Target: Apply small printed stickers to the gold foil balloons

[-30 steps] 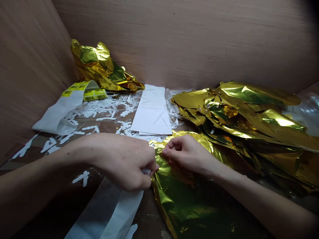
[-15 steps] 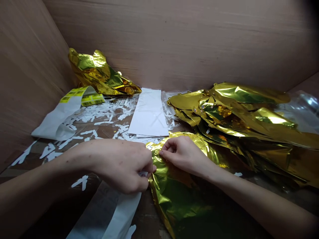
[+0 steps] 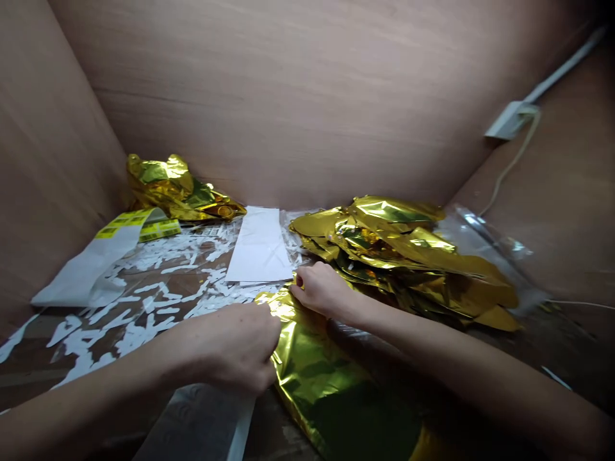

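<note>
A flat gold foil balloon [image 3: 331, 384] lies in front of me, creased and shiny. My left hand [image 3: 240, 346] is closed at its left edge, the fingertips mostly hidden behind the knuckles. My right hand [image 3: 324, 291] is closed in a pinch at the balloon's far edge, with a bit of gold showing between the fingers. Under my left wrist lies a white paper strip [image 3: 196, 422], partly covered by the arm. Beyond the hands rests a white rectangular card [image 3: 259, 246].
Gold foil balloons are piled at the right [image 3: 403, 250], and a smaller gold heap [image 3: 177, 189] sits in the back left corner. White scraps [image 3: 158, 294] litter the surface. A label roll [image 3: 91, 269] curls at left. A power strip [image 3: 512, 120] hangs on the right wall.
My view has tilted up and turned right, bringing the power strip into sight. My right hand has shifted away from me toward the balloon's far edge; my left hand stays at its left edge.
</note>
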